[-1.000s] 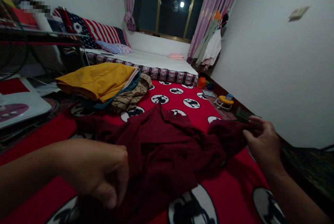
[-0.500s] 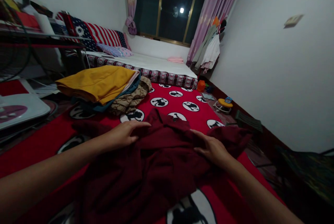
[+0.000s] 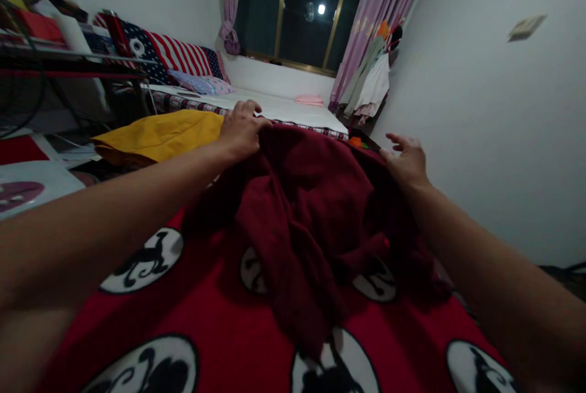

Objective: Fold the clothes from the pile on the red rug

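Near maroon garment (image 3: pixel 315 173), yellow clothing (image 3: pixel 165 133), bed (image 3: pixel 270 102) behind

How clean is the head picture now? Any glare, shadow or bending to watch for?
Head view: a bright spot glares in the dark gold-framed window; head view: the maroon cloth garment loses fold detail at its shaded sides; head view: the purple cloth curtain on the right slants, probably wide-angle distortion.
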